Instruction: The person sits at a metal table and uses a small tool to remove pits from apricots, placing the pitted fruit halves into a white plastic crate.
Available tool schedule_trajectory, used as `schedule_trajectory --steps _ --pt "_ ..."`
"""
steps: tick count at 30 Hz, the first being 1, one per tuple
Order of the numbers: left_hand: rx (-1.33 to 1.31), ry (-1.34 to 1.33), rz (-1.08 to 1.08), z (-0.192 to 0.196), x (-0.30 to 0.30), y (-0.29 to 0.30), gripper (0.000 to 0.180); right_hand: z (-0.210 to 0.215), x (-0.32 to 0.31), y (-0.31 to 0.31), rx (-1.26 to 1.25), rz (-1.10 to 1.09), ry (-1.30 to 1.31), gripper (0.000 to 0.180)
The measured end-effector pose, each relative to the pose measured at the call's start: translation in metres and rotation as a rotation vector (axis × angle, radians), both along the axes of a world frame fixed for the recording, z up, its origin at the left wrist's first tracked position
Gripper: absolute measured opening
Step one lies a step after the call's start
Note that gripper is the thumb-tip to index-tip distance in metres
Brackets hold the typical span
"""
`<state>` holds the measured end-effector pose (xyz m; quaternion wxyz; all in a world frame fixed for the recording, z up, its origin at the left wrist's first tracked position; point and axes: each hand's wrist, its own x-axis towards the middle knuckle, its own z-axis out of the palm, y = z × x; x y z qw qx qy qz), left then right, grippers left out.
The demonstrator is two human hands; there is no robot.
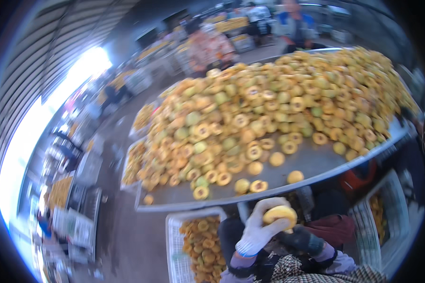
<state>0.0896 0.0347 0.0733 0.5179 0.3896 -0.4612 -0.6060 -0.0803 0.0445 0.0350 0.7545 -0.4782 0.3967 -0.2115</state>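
Note:
My left hand [256,230], in a white knitted glove, is closed round a yellow peach piece [279,215], held up between thumb and fingers over my lap. Just below and to the right of it, my right hand [301,239] in a dark glove has its fingers curled close to the fruit. Whatever that hand may hold is hidden. Beyond both hands spreads a large heap of yellow and greenish peach halves [241,120], many with a reddish pit hollow showing. A few loose halves lie near the table's front edge.
The metal-topped table [174,195] has a raised pale rim. A white crate [172,245] of peach halves stands left of my legs, another crate [396,198] at the right. Two people are across the table, blurred. Further tables and crates stand at the far left.

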Motion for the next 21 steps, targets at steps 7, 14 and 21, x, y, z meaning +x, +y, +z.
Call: schedule_trajectory --steps 7,14,21 --pt "0.008 0.023 0.027 -0.006 -0.015 -0.001 0.047 -0.016 -0.014 -0.001 0.176 -0.016 -0.155 0.032" --pt "-0.064 0.01 0.013 -0.013 -0.021 -0.004 0.046 -0.003 -0.02 0.004 0.115 -0.073 -0.216 0.031" --pt "-0.049 -0.067 0.039 -0.008 -0.013 -0.001 0.049 -0.002 -0.013 0.002 0.139 -0.053 -0.138 0.029"
